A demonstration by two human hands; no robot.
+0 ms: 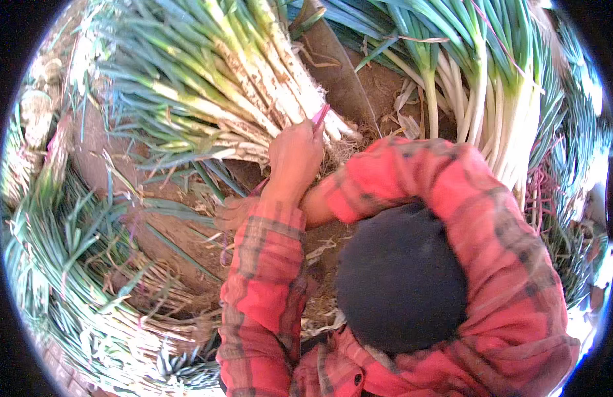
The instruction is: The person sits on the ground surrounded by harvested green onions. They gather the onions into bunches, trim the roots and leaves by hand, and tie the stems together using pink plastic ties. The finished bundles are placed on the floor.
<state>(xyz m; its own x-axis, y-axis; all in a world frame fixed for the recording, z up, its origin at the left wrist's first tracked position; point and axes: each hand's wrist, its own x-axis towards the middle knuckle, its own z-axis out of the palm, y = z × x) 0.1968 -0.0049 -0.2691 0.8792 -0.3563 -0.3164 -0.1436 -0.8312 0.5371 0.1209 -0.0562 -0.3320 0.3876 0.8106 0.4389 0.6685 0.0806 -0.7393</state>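
A large bunch of Welsh onions [247, 79] lies before me, its white stems and roots toward me and its green leaves fanned to the upper left. My left hand [296, 154] is closed at the stem ends on a pink tie strip [320, 116], whose end sticks out above the fist. My right forearm crosses beneath my left wrist. Beyond it my right hand [235, 211] is motion-blurred over the ground, left of my left wrist. Part of the pink strip shows between the two hands, but the right hand's grip is unclear.
Thick white-stemmed Welsh onions [505, 119] stand at the upper right. More onion bunches [88, 317] curve along the left and bottom left. Pink strips [540, 193] hang at the right. Loose leaves [180, 248] litter the brown ground. A dark rounded cloth shape [400, 283] sits between my arms.
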